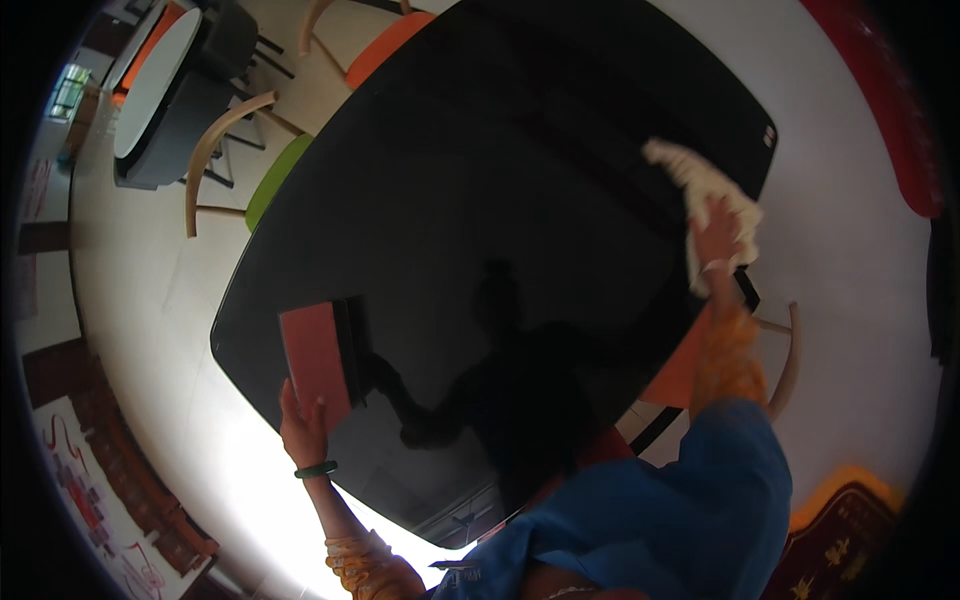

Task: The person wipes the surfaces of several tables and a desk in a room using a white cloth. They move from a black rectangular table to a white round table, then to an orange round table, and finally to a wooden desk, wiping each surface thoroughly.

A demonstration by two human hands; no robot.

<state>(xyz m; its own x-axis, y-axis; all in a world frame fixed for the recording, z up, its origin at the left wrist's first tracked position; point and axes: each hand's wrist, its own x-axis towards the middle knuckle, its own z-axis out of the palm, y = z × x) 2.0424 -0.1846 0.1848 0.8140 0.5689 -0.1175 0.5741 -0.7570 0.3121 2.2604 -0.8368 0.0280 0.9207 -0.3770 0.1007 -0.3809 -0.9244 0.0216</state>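
Observation:
My left hand (pixel 303 422) grips the lower end of a flat red rectangular book (pixel 318 360), thumb on its face and the other fingers along its left edge. It is over the left part of a glossy black table (pixel 430 230), and a dark strip runs along its right side. Out at the table's right edge, my right hand (pixel 718 235) presses down on a bunched cream cloth (pixel 700 185), slightly blurred. The cloth spreads ahead of the fingers and hangs near the rim. What lies under that palm is hidden.
A green-seated chair (pixel 278 182) and an orange-seated one (pixel 385 48) stand beyond the table's left side. Another orange chair (pixel 675 370) is tucked under my right arm. Farther left is a white round table (pixel 157 85) with grey chairs. Reflections cover the black tabletop.

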